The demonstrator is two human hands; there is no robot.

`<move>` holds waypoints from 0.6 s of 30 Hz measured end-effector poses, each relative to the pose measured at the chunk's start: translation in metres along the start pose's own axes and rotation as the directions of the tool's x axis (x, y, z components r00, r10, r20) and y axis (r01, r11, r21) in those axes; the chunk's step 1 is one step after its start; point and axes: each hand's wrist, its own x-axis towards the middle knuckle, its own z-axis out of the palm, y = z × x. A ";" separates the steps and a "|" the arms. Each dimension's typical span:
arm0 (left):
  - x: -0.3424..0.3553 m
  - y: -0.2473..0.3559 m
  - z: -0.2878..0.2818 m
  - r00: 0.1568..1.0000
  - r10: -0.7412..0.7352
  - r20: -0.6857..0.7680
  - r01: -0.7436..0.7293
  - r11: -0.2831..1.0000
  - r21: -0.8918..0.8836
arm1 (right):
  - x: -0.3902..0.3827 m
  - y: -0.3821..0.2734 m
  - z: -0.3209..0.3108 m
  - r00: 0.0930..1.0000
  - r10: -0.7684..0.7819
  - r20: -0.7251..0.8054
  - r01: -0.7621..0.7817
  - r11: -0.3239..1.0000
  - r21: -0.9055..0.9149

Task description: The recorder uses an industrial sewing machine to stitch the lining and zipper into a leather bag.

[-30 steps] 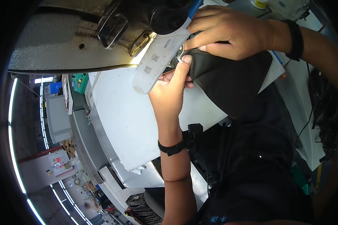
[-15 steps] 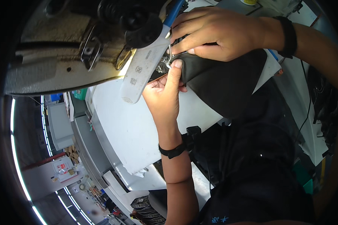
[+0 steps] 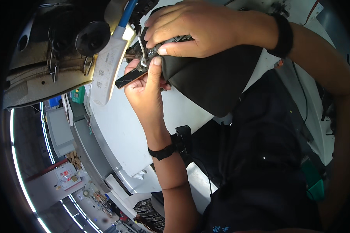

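A black fabric piece (image 3: 214,77) with a dark zipper (image 3: 181,39) lies at the sewing machine's needle area. My left hand (image 3: 146,93) is closed on the fabric's left edge, thumb on top and fingers beneath. Beside those fingers a narrow black plate (image 3: 130,79) with an orange-brown edge sticks out. My right hand (image 3: 202,29) is closed over the fabric farther back, its thumb pressed near the zipper. Between the two hands and the machine stands a thin bent metal lever (image 3: 141,48). The fingertips under the fabric are hidden.
The sewing machine head (image 3: 46,66) fills the upper left. A long white bar (image 3: 109,66) with a blue end hangs close left of my hands, beside a bright light. Below them is the white tabletop (image 3: 116,128). A dark cable (image 3: 301,89) runs at the right.
In the picture, both hands, the fabric and the machine have shifted left. The black plate beside my left fingers shows more fully. Both hands keep their hold on the fabric.
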 end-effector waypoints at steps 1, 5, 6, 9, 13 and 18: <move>0.000 0.000 0.000 1.000 0.001 -0.006 -0.001 1.000 0.008 | 0.001 -0.002 0.000 1.000 0.007 0.001 -0.007 1.000 0.012; 0.005 -0.002 -0.002 0.999 0.036 0.038 -0.037 0.999 0.017 | 0.001 -0.004 -0.008 0.998 -0.045 0.046 0.048 0.997 -0.068; 0.004 -0.003 0.000 0.999 0.034 0.015 -0.035 0.999 0.009 | -0.001 -0.007 -0.010 0.999 -0.026 0.038 0.028 0.998 -0.054; 0.004 0.000 0.000 0.999 0.033 0.029 -0.034 0.998 0.047 | -0.002 -0.008 -0.013 0.999 -0.010 0.049 0.012 0.999 -0.031; 0.004 0.000 -0.001 0.999 0.033 0.021 -0.033 0.999 0.008 | 0.002 -0.004 -0.008 0.997 -0.033 0.063 0.035 0.999 -0.040; -0.001 0.001 0.001 1.000 0.024 0.013 -0.025 0.999 0.023 | 0.003 -0.010 -0.012 0.997 -0.028 0.070 0.028 1.000 0.004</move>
